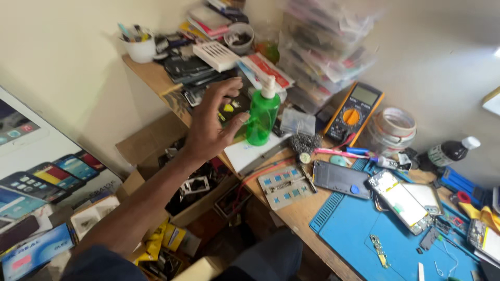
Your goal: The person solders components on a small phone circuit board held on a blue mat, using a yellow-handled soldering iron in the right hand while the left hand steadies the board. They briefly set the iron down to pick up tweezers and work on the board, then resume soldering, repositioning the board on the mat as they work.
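Observation:
My left hand [214, 122] is stretched out over the left end of a cluttered wooden bench [299, 211]. Its fingers are spread and curved, and it holds nothing. The thumb tip lies right beside a green plastic spray bottle [262, 118] with a white nozzle, which stands upright on a white pad; whether they touch I cannot tell. My right hand is out of view. A disassembled phone [402, 200] lies open on a blue work mat [359, 229] at the right.
A yellow multimeter [353, 112], a tape roll [394, 126], a dark bottle [448, 152] and stacked clear parts boxes [325, 44] crowd the back. A white cup of tools [138, 47] stands at the far left corner. Cardboard boxes of parts [192, 190] sit below the bench.

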`<state>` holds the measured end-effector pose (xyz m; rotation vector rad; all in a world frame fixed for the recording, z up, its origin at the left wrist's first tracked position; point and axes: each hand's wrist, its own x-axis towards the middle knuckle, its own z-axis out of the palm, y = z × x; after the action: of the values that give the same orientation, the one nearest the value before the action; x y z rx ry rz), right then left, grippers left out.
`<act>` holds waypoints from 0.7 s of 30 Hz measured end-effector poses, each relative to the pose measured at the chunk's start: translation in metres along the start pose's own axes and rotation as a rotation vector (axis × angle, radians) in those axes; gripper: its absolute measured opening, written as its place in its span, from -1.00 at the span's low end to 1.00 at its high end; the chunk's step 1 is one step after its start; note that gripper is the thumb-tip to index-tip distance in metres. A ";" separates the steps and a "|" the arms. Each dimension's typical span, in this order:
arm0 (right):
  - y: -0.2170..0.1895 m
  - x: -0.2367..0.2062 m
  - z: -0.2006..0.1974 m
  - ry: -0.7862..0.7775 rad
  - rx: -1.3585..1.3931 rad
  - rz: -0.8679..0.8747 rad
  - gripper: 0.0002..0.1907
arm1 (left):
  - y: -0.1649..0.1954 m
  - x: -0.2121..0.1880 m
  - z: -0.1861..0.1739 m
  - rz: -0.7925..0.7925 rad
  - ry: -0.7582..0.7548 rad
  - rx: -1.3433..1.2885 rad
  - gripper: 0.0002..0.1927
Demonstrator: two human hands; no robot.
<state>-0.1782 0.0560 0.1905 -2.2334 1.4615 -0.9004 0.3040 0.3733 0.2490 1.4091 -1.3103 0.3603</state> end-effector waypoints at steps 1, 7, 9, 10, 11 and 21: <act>-0.005 -0.009 -0.011 0.007 0.193 0.035 -0.35 | -0.008 0.008 0.002 0.008 -0.039 0.018 -0.27; -0.145 -0.030 0.082 -0.401 1.011 0.023 -0.26 | -0.041 0.024 0.038 0.196 -0.099 0.066 0.11; -0.203 -0.032 0.135 -0.510 0.955 -0.001 -0.36 | -0.046 0.027 0.043 0.226 -0.105 0.070 0.12; -0.231 -0.032 0.160 -0.524 1.006 0.095 -0.43 | -0.048 0.028 0.044 0.212 -0.123 0.062 0.10; -0.255 -0.033 0.179 -0.551 1.118 0.047 -0.41 | -0.048 0.030 0.045 0.196 -0.142 0.052 0.07; -0.369 -0.029 0.237 -0.553 1.427 -0.023 -0.39 | -0.063 0.038 0.064 0.020 -0.036 -0.203 -0.14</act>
<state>0.2282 0.2222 0.2160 -1.1907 0.2562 -0.7963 0.3416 0.2861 0.2268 1.2380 -1.3515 0.2093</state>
